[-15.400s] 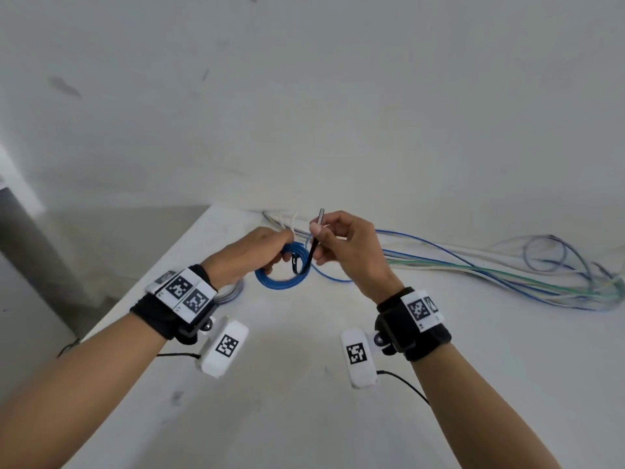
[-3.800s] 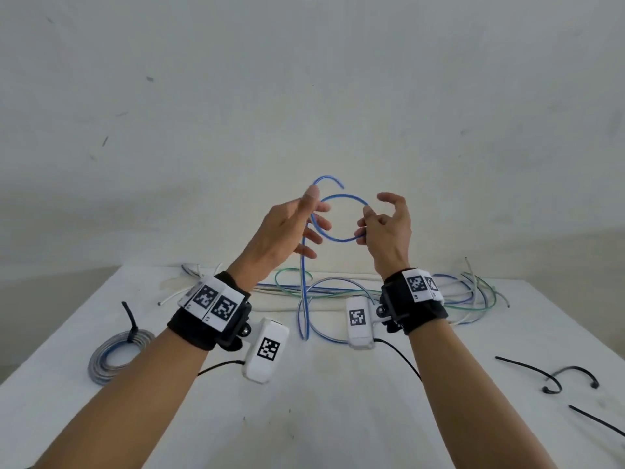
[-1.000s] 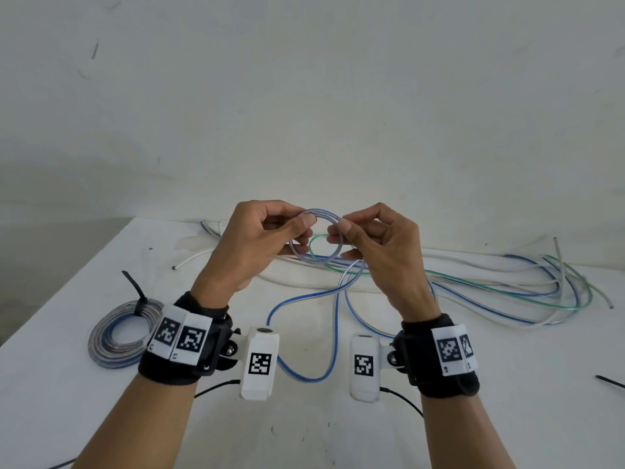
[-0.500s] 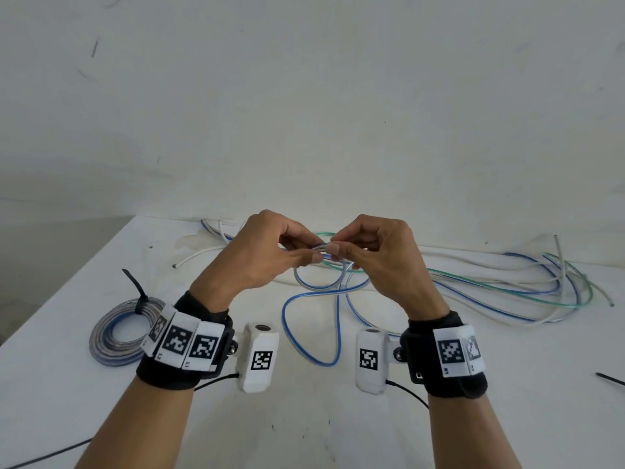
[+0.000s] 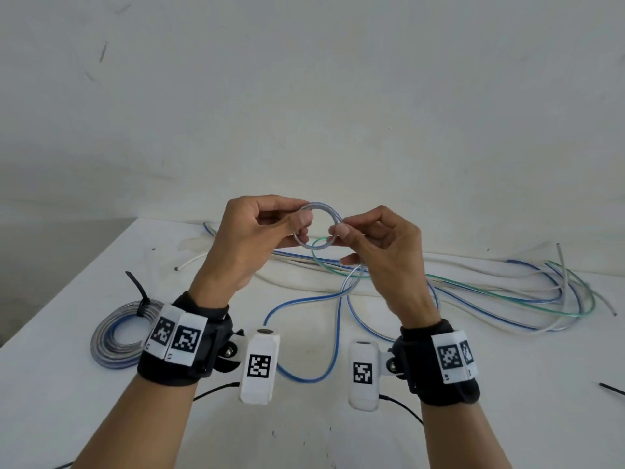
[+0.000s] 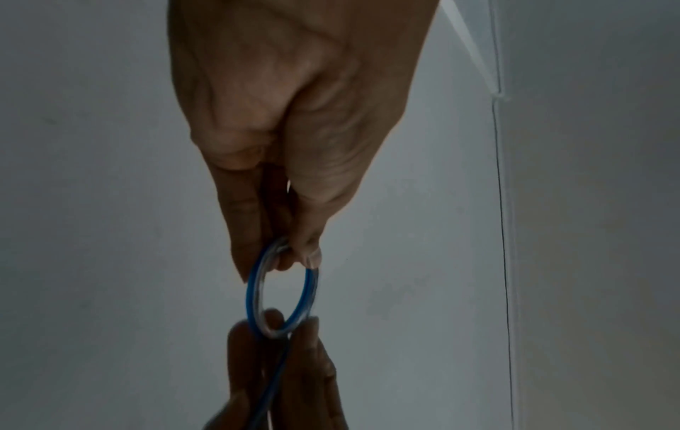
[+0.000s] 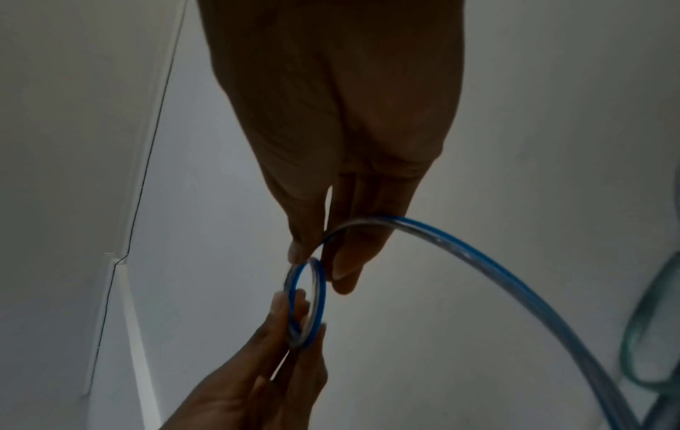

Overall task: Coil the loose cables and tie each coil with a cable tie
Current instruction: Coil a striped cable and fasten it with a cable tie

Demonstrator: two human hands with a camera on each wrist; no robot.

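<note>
- While a white tabletop (image 5: 473, 418) keeps open room before the wrists, loose blue, green and white cables (image 5: 507, 292) crowd its far edge.
- Beside the left wrist lies a finished, tied blue-and-clear coil (image 5: 115, 336).
- Raised again after dipping half a second ago, a small new blue-and-clear loop (image 5: 316, 228) is pinched by left hand (image 5: 250, 238) and right hand (image 5: 382, 252); winding has barely begun.

Both hands are raised above the white table (image 5: 101, 411). The left hand (image 5: 252, 238) pinches the left side of a small coil (image 5: 316, 208) of blue-cored clear cable; the right hand (image 5: 382, 245) pinches its right side. The cable's slack (image 5: 334, 319) hangs to the table in a loop. A finished coil (image 5: 115, 333) bound by a black cable tie (image 5: 138, 292) lies at left. Loose cables (image 5: 507, 292) lie spread behind. One black tie end (image 5: 612, 389) shows at right.
</note>
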